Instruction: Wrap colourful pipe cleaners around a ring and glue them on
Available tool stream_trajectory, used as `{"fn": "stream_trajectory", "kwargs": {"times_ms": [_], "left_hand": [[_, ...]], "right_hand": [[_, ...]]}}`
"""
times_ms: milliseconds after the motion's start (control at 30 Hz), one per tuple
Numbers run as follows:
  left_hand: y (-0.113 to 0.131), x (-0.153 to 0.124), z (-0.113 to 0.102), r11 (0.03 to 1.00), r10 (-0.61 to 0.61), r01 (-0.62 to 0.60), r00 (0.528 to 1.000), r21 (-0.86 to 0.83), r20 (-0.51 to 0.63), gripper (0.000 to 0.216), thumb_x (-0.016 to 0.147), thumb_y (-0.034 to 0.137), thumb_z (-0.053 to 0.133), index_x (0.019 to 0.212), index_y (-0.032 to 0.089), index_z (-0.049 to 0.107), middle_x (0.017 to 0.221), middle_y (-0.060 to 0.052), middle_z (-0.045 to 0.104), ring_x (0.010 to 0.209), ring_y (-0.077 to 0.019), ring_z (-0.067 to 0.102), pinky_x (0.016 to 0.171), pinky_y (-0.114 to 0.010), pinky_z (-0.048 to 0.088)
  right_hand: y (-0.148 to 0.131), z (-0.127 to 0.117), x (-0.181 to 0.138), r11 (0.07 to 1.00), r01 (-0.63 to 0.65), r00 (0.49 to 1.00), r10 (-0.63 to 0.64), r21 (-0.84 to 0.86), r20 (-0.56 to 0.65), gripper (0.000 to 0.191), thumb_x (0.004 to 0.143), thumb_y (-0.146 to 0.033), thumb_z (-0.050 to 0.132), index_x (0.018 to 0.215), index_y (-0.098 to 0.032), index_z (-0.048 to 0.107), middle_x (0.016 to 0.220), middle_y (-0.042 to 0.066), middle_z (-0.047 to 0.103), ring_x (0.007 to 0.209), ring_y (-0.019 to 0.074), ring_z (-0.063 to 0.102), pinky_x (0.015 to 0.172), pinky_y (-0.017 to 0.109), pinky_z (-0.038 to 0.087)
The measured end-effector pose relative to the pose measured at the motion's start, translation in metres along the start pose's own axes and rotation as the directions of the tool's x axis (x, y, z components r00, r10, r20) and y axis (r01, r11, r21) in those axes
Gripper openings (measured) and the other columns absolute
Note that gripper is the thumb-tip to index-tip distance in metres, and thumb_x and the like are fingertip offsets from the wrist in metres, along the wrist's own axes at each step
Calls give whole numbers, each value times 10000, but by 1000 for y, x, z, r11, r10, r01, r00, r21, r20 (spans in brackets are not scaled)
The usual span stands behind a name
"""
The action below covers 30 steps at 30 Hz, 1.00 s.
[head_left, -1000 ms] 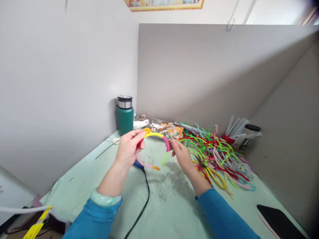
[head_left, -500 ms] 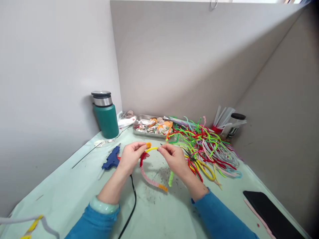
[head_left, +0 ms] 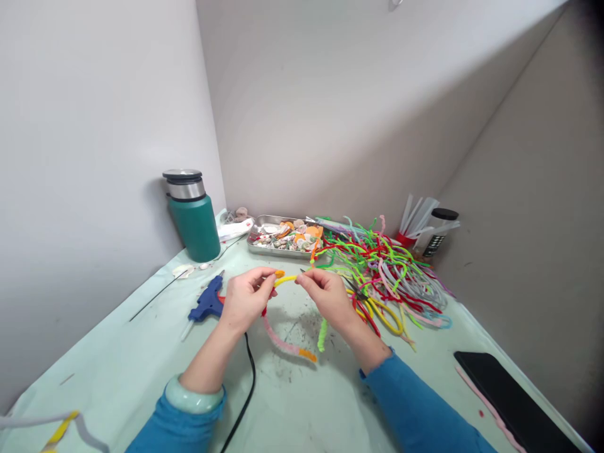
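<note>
A short yellow pipe cleaner [head_left: 285, 280] spans the gap between my hands. My left hand [head_left: 246, 301] is closed in a pinch on its left end, with an orange fuzzy tip [head_left: 280, 274] showing above the thumb. Below the left fingers curves a pink pipe cleaner [head_left: 280, 341], red near the hand and orange at its far end. My right hand [head_left: 329, 302] pinches the yellow pipe cleaner's right end. Under the right palm a light green pipe cleaner [head_left: 323, 335] shows; whether the hand holds it I cannot tell.
A blue glue gun [head_left: 207, 299] with a black cord lies left. A metal tray [head_left: 283, 253] of small pieces sits behind. Tangled pipe cleaners [head_left: 391, 270] and yellow-handled scissors [head_left: 387, 318] lie right. A green bottle [head_left: 194, 226] and black phone [head_left: 509, 396] flank the table.
The view has shifted slightly. Both hands keep their pinch on the yellow pipe cleaner, and less of the red section shows beside my left hand.
</note>
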State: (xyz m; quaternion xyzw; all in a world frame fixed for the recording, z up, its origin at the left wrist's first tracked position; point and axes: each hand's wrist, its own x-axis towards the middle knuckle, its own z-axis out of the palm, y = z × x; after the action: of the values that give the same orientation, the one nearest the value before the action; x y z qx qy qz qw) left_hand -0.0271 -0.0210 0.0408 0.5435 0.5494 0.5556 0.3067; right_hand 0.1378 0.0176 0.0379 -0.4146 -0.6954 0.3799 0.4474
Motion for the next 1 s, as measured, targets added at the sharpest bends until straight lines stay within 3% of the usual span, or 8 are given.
{"fn": "stream_trajectory", "kwargs": {"times_ms": [367,700,900,1000], "left_hand": [[1,-3,0,979,115,-110,993,169,-20,190,730,308,577,811,186,698,575,-32,647,512,-151,608,490,-218,434],[0,-3,0,980,129,-119,990,160,-55,166,716,303,596,783,190,698,605,-40,668,522,-162,629,501,-227,453],[-2,-2,-1,997,48,-44,997,71,-57,214,724,346,596,834,178,673,649,-46,676,574,-175,649,512,-231,473],[-3,-2,-1,990,86,-80,995,119,-48,205,731,341,589,825,179,674,630,-42,669,565,-171,647,502,-224,466]], "right_hand": [[1,1,2,990,-109,993,112,94,-22,287,730,-410,543,656,-146,630,461,-57,399,440,76,324,439,208,267],[8,6,1,980,-140,987,149,142,-53,290,721,-420,553,676,-148,645,431,-66,360,418,73,304,425,204,257],[6,6,0,979,-142,987,152,147,-56,281,735,-410,546,690,-148,637,430,-72,348,420,73,296,442,206,258],[8,7,0,979,-137,987,147,150,-58,283,738,-416,548,688,-151,633,431,-72,348,423,74,296,447,208,258]]}}
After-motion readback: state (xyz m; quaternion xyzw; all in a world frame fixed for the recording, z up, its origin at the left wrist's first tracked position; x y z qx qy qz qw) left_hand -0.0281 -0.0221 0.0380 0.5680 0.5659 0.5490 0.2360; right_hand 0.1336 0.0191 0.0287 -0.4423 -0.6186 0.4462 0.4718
